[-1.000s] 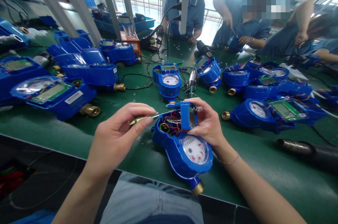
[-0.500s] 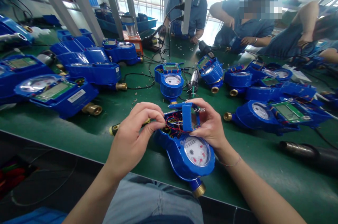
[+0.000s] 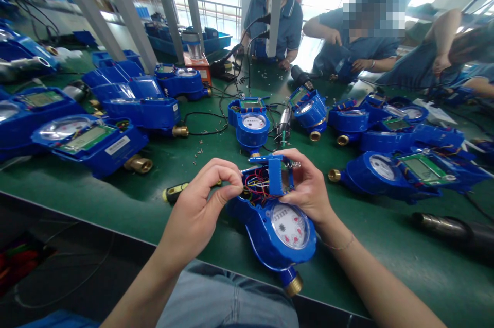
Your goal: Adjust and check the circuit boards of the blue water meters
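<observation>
A blue water meter with a round white dial and a brass threaded end lies before me at the table's front edge. Its upper compartment is uncovered, showing a tangle of red, yellow and white wires. My left hand pinches thumb and forefinger together at the left end of these wires; the exact grip point is hidden by the fingertips. My right hand holds a blue plastic frame upright over the compartment, thumb below and fingers above. A small coiled metal spring sticks out by its fingers.
A yellow-black screwdriver lies beyond my left hand. Small screws are scattered behind it. More water meters stand on the green table. A dark metal-nosed tool lies right. Co-workers work across the table.
The view has shifted slightly, so the whole scene sits a little lower and further right. Both hands keep nearly the same pose on the meter.
</observation>
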